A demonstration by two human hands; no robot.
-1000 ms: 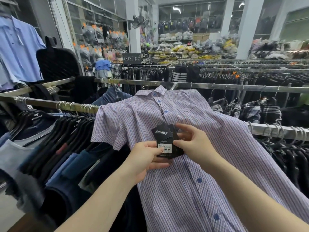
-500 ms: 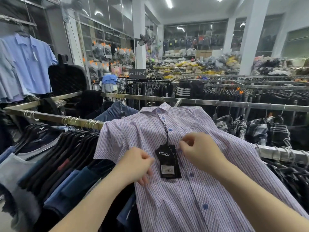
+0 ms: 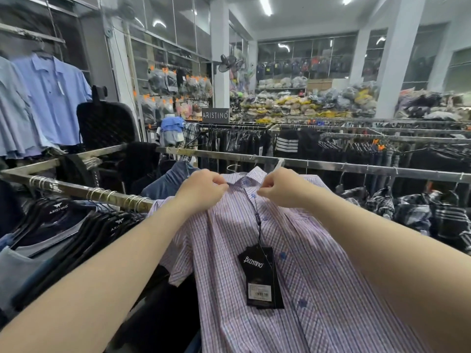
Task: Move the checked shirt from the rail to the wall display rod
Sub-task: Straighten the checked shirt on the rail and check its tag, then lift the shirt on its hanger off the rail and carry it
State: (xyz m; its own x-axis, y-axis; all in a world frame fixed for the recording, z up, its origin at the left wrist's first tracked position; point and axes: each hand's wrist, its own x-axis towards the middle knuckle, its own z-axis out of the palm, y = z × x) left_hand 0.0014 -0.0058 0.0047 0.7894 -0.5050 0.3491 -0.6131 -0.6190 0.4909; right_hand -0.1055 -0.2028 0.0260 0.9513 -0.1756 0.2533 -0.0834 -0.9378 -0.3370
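Change since earlier frames: both hands have gone from the shirt's mid-front, beside the tag, up to the collar; camera view has lifted, showing more ceiling.
Shirt: short-sleeved purple-and-white checked cotton shirt with blue buttons (image 3: pixel 300 289), centre to lower right of the frame, draped front-up across the near chrome clothes rail (image 3: pixel 76 190).
Shirt axis: long axis runs from the collar at frame centre down to the lower right edge; collar points away from the camera, hem toward it and out of view.
Left hand (image 3: pixel 204 190): closed, fingertips pinching the left collar tip, just left of the top button.
Right hand (image 3: pixel 279 189): closed, fingertips pinching the right collar tip; both hands sit on the shirt's upper end, touching it, the button placket between them.
Hanger: thin wire hook (image 3: pixel 233 168) shows just above the collar; whether it sits on a rail cannot be told.
Tag: black rectangular card tag lettered in white (image 3: pixel 261 277) on a dark cord, lying on the shirt front below the hands, apart from both.
Upper left: pale blue shirts (image 3: pixel 54 96) hanging by the wall.
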